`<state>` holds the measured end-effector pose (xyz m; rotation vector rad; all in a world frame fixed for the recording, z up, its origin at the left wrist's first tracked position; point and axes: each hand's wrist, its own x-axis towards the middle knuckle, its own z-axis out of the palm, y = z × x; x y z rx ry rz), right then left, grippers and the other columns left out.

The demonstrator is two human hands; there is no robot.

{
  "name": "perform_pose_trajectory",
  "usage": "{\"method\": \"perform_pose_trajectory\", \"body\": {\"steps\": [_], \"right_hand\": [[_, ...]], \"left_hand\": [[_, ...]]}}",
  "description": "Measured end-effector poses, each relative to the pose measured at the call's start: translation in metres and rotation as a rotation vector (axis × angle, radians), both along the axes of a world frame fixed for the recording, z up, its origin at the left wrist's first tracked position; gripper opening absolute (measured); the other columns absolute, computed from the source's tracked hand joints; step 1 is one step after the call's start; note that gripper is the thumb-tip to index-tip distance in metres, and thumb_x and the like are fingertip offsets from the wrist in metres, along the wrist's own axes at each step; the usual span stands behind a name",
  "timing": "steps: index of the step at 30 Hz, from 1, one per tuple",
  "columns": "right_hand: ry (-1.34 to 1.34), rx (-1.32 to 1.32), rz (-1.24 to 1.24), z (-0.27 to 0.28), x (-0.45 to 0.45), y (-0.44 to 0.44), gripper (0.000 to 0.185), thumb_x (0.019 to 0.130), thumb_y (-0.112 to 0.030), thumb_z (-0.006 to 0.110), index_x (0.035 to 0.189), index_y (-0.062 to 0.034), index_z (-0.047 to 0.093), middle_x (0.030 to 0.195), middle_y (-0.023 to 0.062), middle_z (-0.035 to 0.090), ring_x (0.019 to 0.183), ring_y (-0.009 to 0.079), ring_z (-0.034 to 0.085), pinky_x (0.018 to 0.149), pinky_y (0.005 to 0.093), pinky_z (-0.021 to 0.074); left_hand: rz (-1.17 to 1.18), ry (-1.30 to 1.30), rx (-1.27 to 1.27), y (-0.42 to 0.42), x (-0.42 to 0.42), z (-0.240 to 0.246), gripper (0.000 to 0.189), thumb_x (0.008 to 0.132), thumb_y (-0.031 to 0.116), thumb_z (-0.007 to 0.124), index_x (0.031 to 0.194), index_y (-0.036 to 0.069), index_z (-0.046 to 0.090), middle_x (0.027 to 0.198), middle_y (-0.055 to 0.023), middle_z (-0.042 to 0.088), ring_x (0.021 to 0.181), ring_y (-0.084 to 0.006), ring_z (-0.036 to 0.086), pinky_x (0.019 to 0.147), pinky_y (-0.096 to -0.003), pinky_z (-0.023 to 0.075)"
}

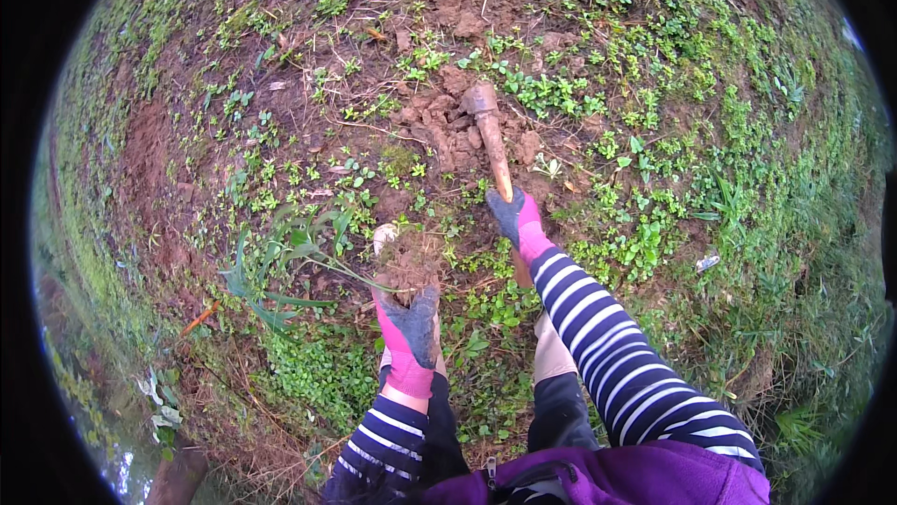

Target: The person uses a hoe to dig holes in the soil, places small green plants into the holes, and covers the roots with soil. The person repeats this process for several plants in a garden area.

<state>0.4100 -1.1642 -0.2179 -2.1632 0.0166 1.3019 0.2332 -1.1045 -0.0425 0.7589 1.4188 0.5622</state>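
My left hand (413, 330), in a pink and grey work glove, grips an uprooted weed (305, 249) by its base. A clod of soil (410, 260) clings to the roots just beyond my fingers, and the long green leaves hang out to the left. My right hand (518, 221), gloved the same way, is closed around the wooden handle of a hoe (496, 154). The muddy hoe head (480, 98) rests on loosened, reddish-brown soil (438, 126) ahead of me. Its blade is mostly hidden, and the handle's rear end shows below my right wrist.
Low green weeds (673, 42) cover much of the muddy ground. My pale left boot (384, 237) is partly behind the clod; the right boot (553, 351) stands beneath my right forearm. A trunk or stump (179, 477) rises at lower left. Taller grass (820, 337) grows at right.
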Motion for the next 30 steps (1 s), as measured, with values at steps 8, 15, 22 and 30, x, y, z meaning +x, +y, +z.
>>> {"method": "perform_pose_trajectory", "body": {"steps": [8,15,22,30], "right_hand": [[-0.497,0.606,-0.049,0.085,0.03,0.006,0.012,0.089,-0.015,0.065,0.088,-0.0033,0.062,0.075,0.0033,0.061,0.066,0.012,0.057,0.058,0.029,0.0473],[0.239,0.029,-0.036,-0.015,0.014,0.025,0.025,0.09,-0.029,0.065,0.084,-0.0082,0.052,0.067,0.0016,0.054,0.049,0.0132,0.048,0.042,0.0327,0.0428],[0.477,0.252,-0.194,0.016,0.053,0.04,0.022,0.091,-0.023,0.063,0.084,-0.0074,0.048,0.06,0.0008,0.052,0.046,0.0131,0.049,0.042,0.0288,0.0442],[0.023,0.045,-0.162,-0.085,0.029,0.0,0.043,0.082,-0.034,0.07,0.105,0.0008,0.064,0.088,0.0153,0.069,0.077,0.0243,0.065,0.071,0.037,0.0511]], "left_hand": [[0.119,-0.072,-0.059,-0.002,-0.005,0.001,0.054,0.079,-0.01,0.062,0.129,0.004,0.045,0.121,-0.0092,0.055,0.11,-0.0192,0.055,0.097,-0.031,0.0447],[-0.096,0.062,0.03,0.008,-0.005,-0.006,0.058,0.08,-0.01,0.063,0.132,0.004,0.041,0.127,-0.0112,0.051,0.111,-0.0211,0.055,0.097,-0.0325,0.0449],[0.188,-0.578,-0.295,0.069,0.04,-0.072,0.053,0.094,0.034,0.055,0.138,0.007,0.042,0.135,-0.0136,0.049,0.12,-0.028,0.051,0.107,-0.042,0.038],[0.001,-0.548,-0.333,0.143,0.12,-0.162,0.063,0.092,0.036,0.061,0.141,0.005,0.037,0.138,-0.0154,0.045,0.122,-0.0299,0.05,0.102,-0.0433,0.0438]]}}
